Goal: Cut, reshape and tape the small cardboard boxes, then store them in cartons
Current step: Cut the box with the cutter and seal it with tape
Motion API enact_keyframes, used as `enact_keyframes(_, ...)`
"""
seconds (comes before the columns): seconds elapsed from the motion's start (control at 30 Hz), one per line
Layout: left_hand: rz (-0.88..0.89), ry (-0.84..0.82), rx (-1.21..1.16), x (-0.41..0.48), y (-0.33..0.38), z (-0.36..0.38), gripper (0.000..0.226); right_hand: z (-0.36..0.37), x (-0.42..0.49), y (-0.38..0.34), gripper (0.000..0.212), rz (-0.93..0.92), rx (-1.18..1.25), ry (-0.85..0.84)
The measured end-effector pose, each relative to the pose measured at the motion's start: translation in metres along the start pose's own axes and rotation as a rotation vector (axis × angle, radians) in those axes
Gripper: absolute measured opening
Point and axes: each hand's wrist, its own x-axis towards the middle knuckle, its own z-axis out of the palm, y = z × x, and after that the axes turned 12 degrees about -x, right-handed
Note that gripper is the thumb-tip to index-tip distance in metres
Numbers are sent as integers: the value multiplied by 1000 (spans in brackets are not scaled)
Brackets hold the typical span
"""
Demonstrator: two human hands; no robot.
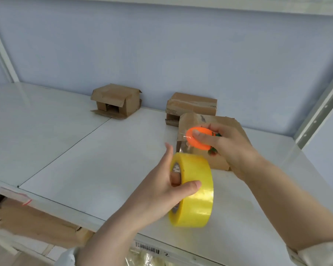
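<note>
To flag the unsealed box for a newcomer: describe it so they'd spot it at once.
On the white shelf, follow the blue back wall leftward. The open box stands alone there. Unlike the taped box and the near box rightward, its front flaps splay open, showing a dark hollow.

I see two forearms bare below the sleeves: the left sleeve (66, 256) white and bunched at the near edge, the right sleeve (315, 254) cream, its cuff creased, near right. The left grip (161, 191) and right grip (229, 150) are bare, nails short.
</note>
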Motion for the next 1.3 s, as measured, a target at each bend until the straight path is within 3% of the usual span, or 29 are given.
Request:
enact_keyframes(0.17, 47, 122, -11, -6, 6, -42, 99, 30, 32, -18, 16, 174, 231, -260)
enact_keyframes(0.33, 5, 183, -7, -6, 16, -84, 92, 86, 72, -18, 31, 301, 75, -334)
enact_keyframes(0.43, -17, 241, 7, 1, 17, -108, 66, 110, 94, -21, 47, 336, -104, -270)
enact_keyframes(0.53, -28, 296, 182, 13, 22, -115, 72, 116, 108, -26, 56, 229, -284, -136)
enact_keyframes(0.6, -21, 304, 389, 20, 24, -116, 77, 104, 102, -29, 51, 98, -290, 57)
enact_keyframes(0.7, 35, 370, 868, 33, 33, -121, 58, 65, 76, -24, 34, -24, -294, 317)
enact_keyframes(0.8, 100, 352, 1068, 50, 42, -124, 44, 21, 54, 9, 39, -106, -561, 439)
enact_keyframes(0.9, 34, 278, 1176, 68, 47, -127, 45, 10, 44, 54, 64, -162, -1098, 268)
enact_keyframes(0.97, -3, 287, 1279, 80, 55, -127, 45, 10, 43, 76, 69, -282, -1289, 166)
enact_keyframes(1.07, 130, 362, 1263, 94, 66, -106, 40, -4, 43, 81, 67, -342, -1291, 96)
enact_keyframes(1.17, 348, 228, 1073, 107, 62, -52, 41, -30, 30, 87, 61, -448, -1223, -3)
enact_keyframes(1.23, 303, 82, 1023, 124, 51, -21, 45, -48, 15, 87, 63, -514, -1129, -108)
enact_keyframes(1.3, 154, 21, 1032, 147, 38, -4, 50, -64, -1, 81, 78, -431, -1011, -200)
